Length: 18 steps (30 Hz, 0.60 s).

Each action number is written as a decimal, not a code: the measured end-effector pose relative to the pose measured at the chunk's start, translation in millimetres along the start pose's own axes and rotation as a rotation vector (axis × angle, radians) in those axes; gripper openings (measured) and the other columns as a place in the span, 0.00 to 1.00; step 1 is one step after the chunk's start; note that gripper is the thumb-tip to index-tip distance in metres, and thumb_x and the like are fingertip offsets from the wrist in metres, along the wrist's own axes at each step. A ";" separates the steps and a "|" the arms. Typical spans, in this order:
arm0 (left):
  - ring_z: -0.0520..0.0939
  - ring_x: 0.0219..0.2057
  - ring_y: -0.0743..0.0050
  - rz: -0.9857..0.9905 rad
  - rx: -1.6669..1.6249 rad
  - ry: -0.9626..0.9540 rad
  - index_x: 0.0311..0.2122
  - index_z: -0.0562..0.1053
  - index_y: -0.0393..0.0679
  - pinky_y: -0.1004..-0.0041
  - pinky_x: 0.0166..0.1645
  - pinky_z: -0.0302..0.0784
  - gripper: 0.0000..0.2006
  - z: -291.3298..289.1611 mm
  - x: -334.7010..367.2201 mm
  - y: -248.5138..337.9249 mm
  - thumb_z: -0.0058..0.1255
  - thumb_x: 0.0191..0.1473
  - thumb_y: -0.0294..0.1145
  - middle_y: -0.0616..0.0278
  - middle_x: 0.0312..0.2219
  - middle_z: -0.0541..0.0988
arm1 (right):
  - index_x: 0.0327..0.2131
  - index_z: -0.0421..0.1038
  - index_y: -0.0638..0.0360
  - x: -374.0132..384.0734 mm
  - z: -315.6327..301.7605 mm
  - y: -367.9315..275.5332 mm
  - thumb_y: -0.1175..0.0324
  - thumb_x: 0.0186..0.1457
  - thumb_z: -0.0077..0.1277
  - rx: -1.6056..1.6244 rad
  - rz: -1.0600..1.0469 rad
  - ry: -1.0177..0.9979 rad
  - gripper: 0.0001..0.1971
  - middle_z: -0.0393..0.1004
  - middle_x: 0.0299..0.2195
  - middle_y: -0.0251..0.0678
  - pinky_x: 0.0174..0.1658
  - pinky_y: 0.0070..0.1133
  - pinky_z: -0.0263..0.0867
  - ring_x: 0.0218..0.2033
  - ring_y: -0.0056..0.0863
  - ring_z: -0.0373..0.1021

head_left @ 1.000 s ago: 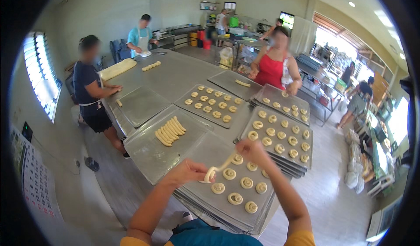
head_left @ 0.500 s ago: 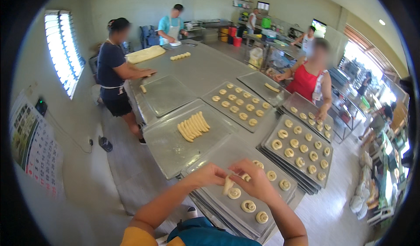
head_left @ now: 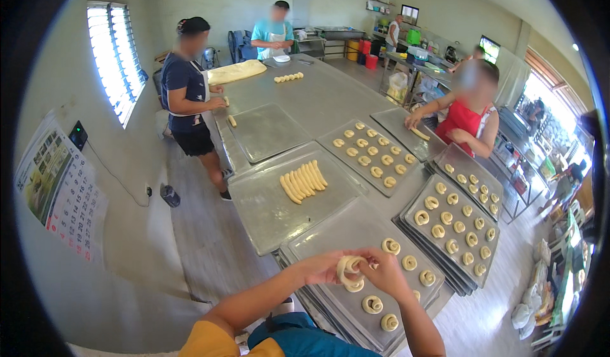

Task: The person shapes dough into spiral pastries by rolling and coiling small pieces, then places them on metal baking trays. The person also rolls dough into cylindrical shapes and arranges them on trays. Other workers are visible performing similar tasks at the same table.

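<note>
The person's bare left hand [head_left: 323,269] and bare right hand [head_left: 386,273] are close together at the lower middle of the view. Between them is a pale, curled ring of soft dough [head_left: 348,273]. The grip of the left hand is closed around the left side of this ring, and the grip of the right hand pinches it from the right with bent fingers. The ring is in the air, above a grey metal baking tray with a shiny surface [head_left: 321,239], which lies on top of a pile of similar trays.

On this tray lie several cream-coloured, spiral dough pieces [head_left: 373,304], which are apart from each other; some are partly hidden by the hands. Just beyond, a second grey metal tray [head_left: 257,220] carries a row of long, pale dough sticks [head_left: 304,181], placed side by side. All the trays are on a wide table of grey metal [head_left: 298,112]. At the right side of the table, a co-worker in a red apron [head_left: 462,123] has one hand at a single pale dough strip [head_left: 419,134].
</note>
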<state>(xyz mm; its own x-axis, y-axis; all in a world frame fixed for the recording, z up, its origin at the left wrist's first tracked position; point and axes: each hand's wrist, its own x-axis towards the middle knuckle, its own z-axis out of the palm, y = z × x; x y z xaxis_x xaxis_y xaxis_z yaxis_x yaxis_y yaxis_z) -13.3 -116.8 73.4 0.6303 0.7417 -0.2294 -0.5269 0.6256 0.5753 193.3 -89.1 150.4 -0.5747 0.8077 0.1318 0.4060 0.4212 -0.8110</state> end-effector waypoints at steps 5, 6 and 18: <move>0.78 0.44 0.76 0.181 -0.011 0.253 0.58 0.65 0.43 0.72 0.49 0.77 0.22 -13.5 4.2 -33.5 0.53 0.59 0.31 0.64 0.47 0.74 | 0.42 0.72 0.63 4.6 -1.2 47.0 0.74 0.52 0.57 0.242 0.274 -0.038 0.13 0.77 0.31 0.37 0.34 0.21 0.72 0.31 0.23 0.75; 0.78 0.44 0.76 0.194 0.170 0.307 0.57 0.66 0.42 0.72 0.49 0.77 0.21 -17.9 7.1 -39.1 0.53 0.59 0.30 0.63 0.47 0.74 | 0.42 0.72 0.63 6.9 -2.6 54.3 0.73 0.53 0.57 0.313 0.327 -0.107 0.13 0.77 0.31 0.36 0.33 0.20 0.73 0.31 0.22 0.75; 0.80 0.35 0.82 0.314 0.677 0.550 0.48 0.75 0.36 0.81 0.39 0.77 0.15 -69.8 86.5 38.7 0.55 0.55 0.27 0.64 0.38 0.79 | 0.43 0.74 0.64 96.2 -11.3 125.1 0.71 0.55 0.57 0.627 0.500 -0.059 0.12 0.78 0.34 0.35 0.36 0.20 0.75 0.32 0.23 0.76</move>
<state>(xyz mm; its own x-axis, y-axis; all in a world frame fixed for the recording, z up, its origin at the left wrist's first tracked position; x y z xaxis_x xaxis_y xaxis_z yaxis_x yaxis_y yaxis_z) -19.0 -11.5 21.0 0.0643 0.9720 -0.2262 -0.0726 0.2306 0.9703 196.8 45.9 68.1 -0.4740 0.8088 -0.3480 0.1611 -0.3088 -0.9374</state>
